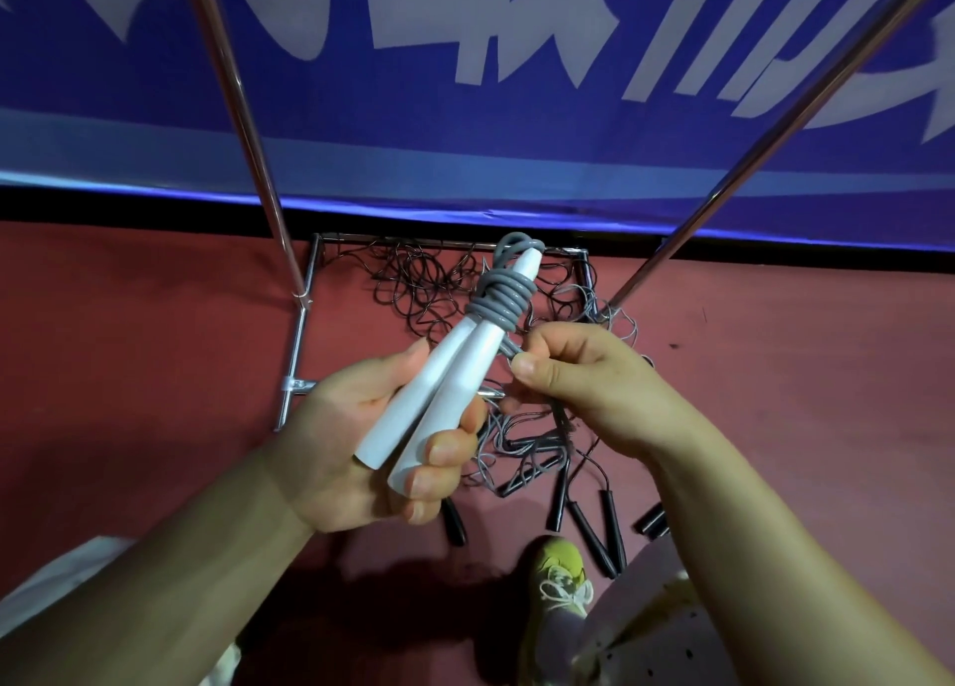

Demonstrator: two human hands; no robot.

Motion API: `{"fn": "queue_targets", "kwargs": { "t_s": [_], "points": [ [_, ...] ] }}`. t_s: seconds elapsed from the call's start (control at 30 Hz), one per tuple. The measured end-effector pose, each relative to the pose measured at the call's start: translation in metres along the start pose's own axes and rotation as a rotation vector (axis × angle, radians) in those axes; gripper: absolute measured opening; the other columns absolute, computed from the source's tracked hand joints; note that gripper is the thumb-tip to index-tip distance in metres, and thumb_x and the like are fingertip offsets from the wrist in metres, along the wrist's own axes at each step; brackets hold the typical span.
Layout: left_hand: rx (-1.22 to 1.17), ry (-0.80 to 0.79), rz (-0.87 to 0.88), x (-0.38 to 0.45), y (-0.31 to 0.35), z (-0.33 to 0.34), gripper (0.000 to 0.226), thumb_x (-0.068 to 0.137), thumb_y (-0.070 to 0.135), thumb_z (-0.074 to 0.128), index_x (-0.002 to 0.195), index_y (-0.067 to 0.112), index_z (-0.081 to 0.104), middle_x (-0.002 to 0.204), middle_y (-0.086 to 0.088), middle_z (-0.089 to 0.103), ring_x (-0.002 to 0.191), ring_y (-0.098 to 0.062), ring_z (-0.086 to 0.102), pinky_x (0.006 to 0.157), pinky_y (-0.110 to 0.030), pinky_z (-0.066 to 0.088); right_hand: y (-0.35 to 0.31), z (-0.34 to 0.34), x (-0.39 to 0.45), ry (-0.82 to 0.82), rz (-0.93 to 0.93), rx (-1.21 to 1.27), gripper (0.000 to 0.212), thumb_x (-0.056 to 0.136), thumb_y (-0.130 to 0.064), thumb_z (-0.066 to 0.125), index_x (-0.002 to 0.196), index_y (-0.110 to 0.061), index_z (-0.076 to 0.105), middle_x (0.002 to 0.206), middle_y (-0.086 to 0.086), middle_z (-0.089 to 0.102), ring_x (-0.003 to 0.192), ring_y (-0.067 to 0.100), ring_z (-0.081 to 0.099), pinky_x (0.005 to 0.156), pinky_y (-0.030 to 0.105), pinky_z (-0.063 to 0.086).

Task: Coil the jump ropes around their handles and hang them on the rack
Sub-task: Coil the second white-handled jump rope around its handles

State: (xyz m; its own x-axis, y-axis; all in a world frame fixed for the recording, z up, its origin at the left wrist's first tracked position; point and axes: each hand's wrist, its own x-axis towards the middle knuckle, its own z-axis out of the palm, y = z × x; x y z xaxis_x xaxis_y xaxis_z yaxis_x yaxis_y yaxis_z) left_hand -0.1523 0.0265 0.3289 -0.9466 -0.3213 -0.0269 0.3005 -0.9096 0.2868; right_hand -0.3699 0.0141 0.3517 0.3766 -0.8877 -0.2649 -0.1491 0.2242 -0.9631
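**Grey rope being coiled on white handles, frame centre**

Left hand (372, 442) is gripping the two white handles (439, 391) together, tips pointing up. Grey rope (498, 297) is sitting in several turns around their upper ends. Right hand (584, 380) is pinching the loose rope just beside them. Black jump ropes (449, 282) are lying tangled on the red floor (155, 334) inside the chrome rack base (297, 344).

Handles (424, 401) smooth white plastic; grey rope (504, 297) seemingly rubbery, matt; rack poles (243, 111) polished metal.
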Motion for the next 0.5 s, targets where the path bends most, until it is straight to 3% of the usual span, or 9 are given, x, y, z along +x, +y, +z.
{"fn": "queue_targets", "kwargs": {
  "t_s": [0.07, 0.13, 0.2, 0.3, 0.37, 0.43, 0.5],
  "points": [
    [0.015, 0.035, 0.003, -0.001, 0.003, -0.002, 0.050, 0.098, 0.046, 0.043, 0.107, 0.000, 0.061, 0.085, -0.009, 0.064, 0.071, -0.020, 0.064, 0.066, -0.032, 0.052, -0.002, 0.002, -0.001, 0.012, 0.009, 0.085, 0.023, 0.079, -0.024, 0.064, 0.063, -0.016, 0.049, 0.055, -0.001, 0.057, 0.058, 0.021, 0.063, 0.057, 0.030, 0.049],
    [0.051, 0.122, 0.007, 0.000, 0.005, 0.002, 0.045, 0.092, 0.046, 0.054, 0.098, 0.003, 0.066, 0.077, -0.007, 0.063, 0.061, -0.018, 0.061, 0.059, -0.030, 0.051, -0.004, 0.006, -0.003, -0.010, 0.044, 0.198, 0.024, 0.081, -0.022, 0.064, 0.068, -0.010, 0.048, 0.055, 0.004, 0.057, 0.050, 0.015, 0.064, 0.048, 0.023, 0.053],
    [0.152, 0.321, 0.045, 0.004, 0.006, 0.011, 0.043, 0.083, 0.050, 0.059, 0.081, 0.008, 0.070, 0.065, -0.004, 0.057, 0.048, -0.015, 0.053, 0.048, -0.025, 0.044, -0.004, 0.010, -0.005, -0.089, 0.038, 0.313, 0.025, 0.082, -0.030, 0.071, 0.068, -0.015, 0.056, 0.056, 0.004, 0.056, 0.039, 0.014, 0.058, 0.040, 0.022, 0.049],
    [0.326, 0.586, 0.116, 0.011, 0.005, 0.019, 0.053, 0.081, 0.053, 0.040, 0.065, 0.011, 0.068, 0.057, -0.004, 0.049, 0.041, -0.015, 0.043, 0.043, -0.023, 0.033, -0.004, 0.014, -0.004, -0.047, 0.039, 0.372, 0.023, 0.082, -0.030, 0.069, 0.067, -0.017, 0.058, 0.048, -0.002, 0.042, 0.031, 0.007, 0.034, 0.034, 0.016, 0.035],
    [0.427, 0.659, 0.130, 0.013, 0.006, 0.019, 0.053, 0.079, 0.052, 0.039, 0.067, 0.009, 0.067, 0.058, -0.006, 0.049, 0.042, -0.017, 0.042, 0.044, -0.024, 0.033, -0.004, 0.015, -0.005, 0.103, -0.025, 0.071, 0.023, 0.085, -0.027, 0.060, 0.070, -0.010, 0.055, 0.046, -0.008, 0.038, 0.038, 0.005, 0.030, 0.038, 0.017, 0.029],
    [0.582, 0.758, 0.148, 0.014, 0.005, 0.016, 0.051, 0.077, 0.051, 0.041, 0.072, 0.006, 0.064, 0.058, -0.007, 0.052, 0.043, -0.018, 0.043, 0.045, -0.024, 0.034, -0.004, 0.016, -0.005, 0.198, -0.133, -0.312, 0.030, 0.085, -0.032, 0.053, 0.073, -0.005, 0.058, 0.052, -0.008, 0.043, 0.049, 0.002, 0.036, 0.048, 0.017, 0.032],
    [0.723, 0.869, 0.226, 0.016, 0.003, 0.012, 0.050, 0.077, 0.050, 0.049, 0.078, 0.003, 0.062, 0.057, -0.007, 0.055, 0.046, -0.020, 0.046, 0.047, -0.026, 0.036, -0.005, 0.019, -0.008, 0.218, -0.159, -0.493, 0.028, 0.087, -0.035, 0.050, 0.078, -0.013, 0.064, 0.060, -0.007, 0.050, 0.059, 0.001, 0.042, 0.056, 0.019, 0.035]
  ]
}}
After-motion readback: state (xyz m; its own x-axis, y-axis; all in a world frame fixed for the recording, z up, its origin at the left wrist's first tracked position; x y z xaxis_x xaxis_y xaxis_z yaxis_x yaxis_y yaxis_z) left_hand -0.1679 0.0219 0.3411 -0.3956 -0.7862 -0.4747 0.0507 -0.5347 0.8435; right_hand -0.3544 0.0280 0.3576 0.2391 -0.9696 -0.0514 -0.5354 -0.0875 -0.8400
